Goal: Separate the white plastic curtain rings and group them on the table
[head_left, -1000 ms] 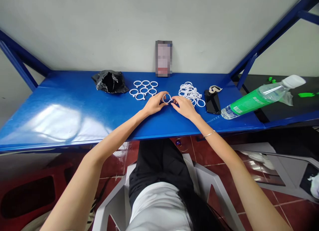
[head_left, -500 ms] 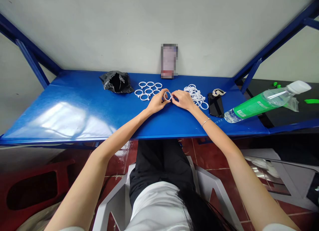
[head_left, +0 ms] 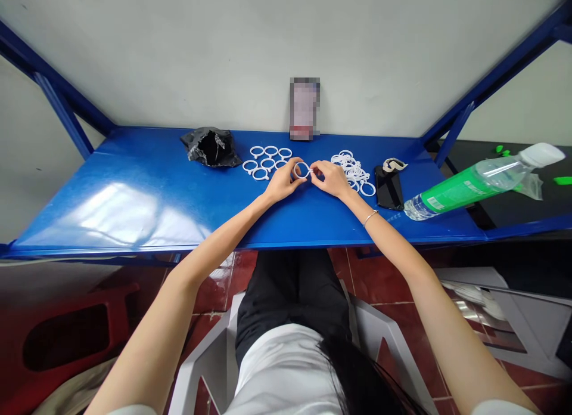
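Held over the bench [head_left: 152, 155], between both hands: a white ring [head_left: 302, 163]. Pinches its left side between thumb and fingers of the left hand [head_left: 283, 182]; pinches its right edge between thumb and fingertips of the right hand [head_left: 329, 177]. Too small to make out: exact contact in the right grip. Flat beyond the left hand, in short rows: loose rings [head_left: 268, 159]. Just beyond the right: a tangled heap [head_left: 349, 164]. Farther right: a phone [head_left: 390, 189] under a pale coil [head_left: 395, 164], then a bottle [head_left: 473, 185]. Farther left: an open-mouthed bag [head_left: 212, 147].
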{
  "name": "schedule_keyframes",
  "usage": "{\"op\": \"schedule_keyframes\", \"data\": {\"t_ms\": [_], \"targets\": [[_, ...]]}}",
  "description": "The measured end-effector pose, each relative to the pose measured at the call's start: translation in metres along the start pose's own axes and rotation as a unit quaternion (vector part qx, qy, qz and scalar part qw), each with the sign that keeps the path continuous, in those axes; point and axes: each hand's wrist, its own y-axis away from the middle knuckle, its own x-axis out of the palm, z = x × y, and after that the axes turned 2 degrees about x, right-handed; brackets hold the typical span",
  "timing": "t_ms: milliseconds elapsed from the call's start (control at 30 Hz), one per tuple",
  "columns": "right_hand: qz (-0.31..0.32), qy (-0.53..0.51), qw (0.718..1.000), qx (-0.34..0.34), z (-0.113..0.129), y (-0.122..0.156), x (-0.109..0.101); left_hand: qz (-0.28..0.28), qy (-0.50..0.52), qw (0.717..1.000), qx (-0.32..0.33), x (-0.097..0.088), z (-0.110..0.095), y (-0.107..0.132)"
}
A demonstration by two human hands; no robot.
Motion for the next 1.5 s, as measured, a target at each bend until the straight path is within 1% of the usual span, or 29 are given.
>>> {"op": "schedule_keyframes", "data": {"t_ms": [200,400,533,733,800,900,1000,1233,1333,1500], "targets": [[-0.021,-0.046,0.998,0.024,0.004,0.001,0.0,-0.006,0.022,1.0,-0.001,0.0,0.0,0.0],[-0.032,-0.101,0.994,0.042,0.003,0.001,0.006,-0.005,0.027,1.0,-0.001,-0.002,-0.003,0.0],[-0.023,-0.103,0.993,0.046,0.002,-0.002,0.009,0.006,0.029,1.0,-0.008,-0.003,-0.004,-0.003],[-0.032,-0.109,0.993,0.038,0.0,-0.012,0.01,0.023,0.056,0.998,-0.017,-0.003,-0.004,-0.008],[-0.036,-0.116,0.992,0.036,-0.001,-0.015,0.011,0.011,0.064,0.998,-0.016,-0.004,-0.006,-0.009],[-0.04,-0.126,0.99,0.039,-0.002,-0.016,0.011,-0.025,0.074,0.997,-0.014,-0.006,-0.008,-0.009],[-0.04,-0.129,0.99,0.044,-0.002,-0.015,0.01,-0.045,0.078,0.996,-0.021,-0.007,-0.008,-0.009],[-0.033,-0.123,0.99,0.054,0.0,-0.013,0.009,-0.049,0.071,0.996,-0.029,-0.008,-0.006,-0.007],[-0.035,-0.128,0.989,0.057,0.0,-0.013,0.009,-0.052,0.08,0.995,-0.034,-0.008,-0.005,-0.007],[-0.021,-0.144,0.987,0.073,0.0,-0.012,0.009,-0.063,0.095,0.993,-0.04,-0.007,-0.003,-0.006]]}}
